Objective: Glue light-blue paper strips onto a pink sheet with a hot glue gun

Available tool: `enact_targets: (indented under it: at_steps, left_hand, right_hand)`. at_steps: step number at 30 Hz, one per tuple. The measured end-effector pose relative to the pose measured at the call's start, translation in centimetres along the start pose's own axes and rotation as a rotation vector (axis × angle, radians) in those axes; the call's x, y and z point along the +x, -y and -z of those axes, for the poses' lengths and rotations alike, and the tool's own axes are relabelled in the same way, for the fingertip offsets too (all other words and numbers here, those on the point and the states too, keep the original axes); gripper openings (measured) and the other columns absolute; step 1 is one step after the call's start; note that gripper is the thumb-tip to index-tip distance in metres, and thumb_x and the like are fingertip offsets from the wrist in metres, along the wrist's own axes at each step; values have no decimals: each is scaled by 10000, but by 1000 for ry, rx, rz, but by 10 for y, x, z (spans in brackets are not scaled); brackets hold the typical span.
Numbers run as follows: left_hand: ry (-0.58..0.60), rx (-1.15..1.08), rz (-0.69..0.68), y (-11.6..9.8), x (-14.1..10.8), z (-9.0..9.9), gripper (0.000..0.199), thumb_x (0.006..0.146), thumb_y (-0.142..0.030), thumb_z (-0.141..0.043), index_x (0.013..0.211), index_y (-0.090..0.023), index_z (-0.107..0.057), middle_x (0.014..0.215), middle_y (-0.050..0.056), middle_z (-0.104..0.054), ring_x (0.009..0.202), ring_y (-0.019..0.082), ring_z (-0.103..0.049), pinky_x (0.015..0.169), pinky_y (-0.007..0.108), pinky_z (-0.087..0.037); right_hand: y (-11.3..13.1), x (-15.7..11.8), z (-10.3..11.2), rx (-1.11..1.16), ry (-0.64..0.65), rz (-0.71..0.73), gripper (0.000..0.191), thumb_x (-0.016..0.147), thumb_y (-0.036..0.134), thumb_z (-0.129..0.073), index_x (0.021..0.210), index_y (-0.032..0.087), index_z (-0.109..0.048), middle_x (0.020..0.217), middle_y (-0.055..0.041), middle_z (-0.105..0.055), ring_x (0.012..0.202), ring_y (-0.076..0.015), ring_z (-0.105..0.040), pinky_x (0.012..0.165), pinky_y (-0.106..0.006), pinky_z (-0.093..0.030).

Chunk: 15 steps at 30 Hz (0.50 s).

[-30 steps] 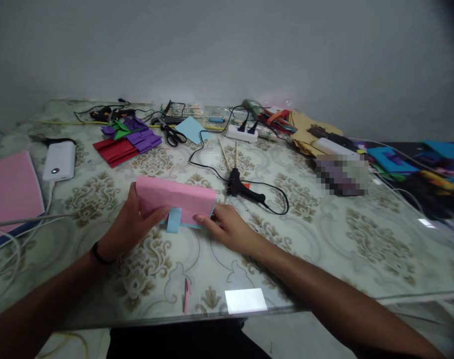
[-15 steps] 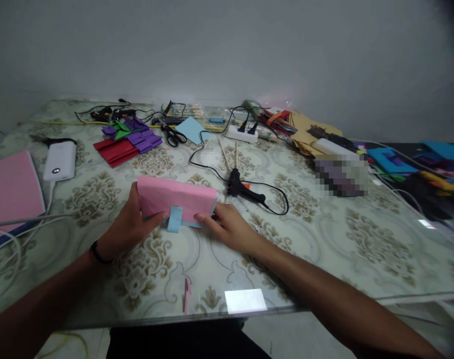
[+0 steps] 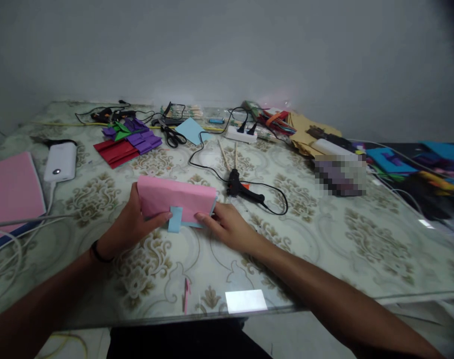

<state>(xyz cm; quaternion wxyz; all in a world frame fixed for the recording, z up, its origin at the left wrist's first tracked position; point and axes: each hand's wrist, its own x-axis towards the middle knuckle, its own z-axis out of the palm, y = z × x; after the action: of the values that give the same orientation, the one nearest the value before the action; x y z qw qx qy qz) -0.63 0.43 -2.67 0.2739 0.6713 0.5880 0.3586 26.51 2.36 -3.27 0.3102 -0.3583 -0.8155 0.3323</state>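
Note:
Between my two hands is a folded pink paper piece with light blue edges showing at its right and bottom. A light blue paper strip lies across its lower middle and hangs past the bottom edge. My left hand grips the left side, its thumb on the front and touching the strip's left edge. At the right end, my right hand pinches the piece with the thumb in front. Most of the fingers of both hands are hidden behind the paper. Just beyond the right hand lies a black glue gun.
Two thin sticks rest beyond the glue gun. Further back are black-handled scissors, folded red paper, purple paper and a white power strip. A white power bank and pink sheets lie left; a pink scrap lies in front.
My left thumb has slid slightly right, onto the edge of the blue strip. The folded paper and my right hand stay almost where they were.

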Motion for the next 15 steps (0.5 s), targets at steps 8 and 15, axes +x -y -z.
enact_targets:
  at_steps: [8,15]
  left_hand:
    - [-24,29,-21,4,0,-2,784,680,-444,-887,1271,-238,-415,1219,86,-675,1118,328,-694,869,408,-598]
    - [-149,77,5,-9,-2,-4,793,639,-518,-900,1210,-222,-435,1135,83,-681,1048,309,-698,821,392,-583]
  right_hand:
    - [1,1,0,7,-10,-14,314,1059,428,-504,908,175,-613,737,-7,-629,623,-141,-524,609,-256,-403]
    - [5,-3,-2,-31,-11,68,326,1072,419,-504,893,171,-616,735,-17,-634,632,-148,-553,613,-258,-405]
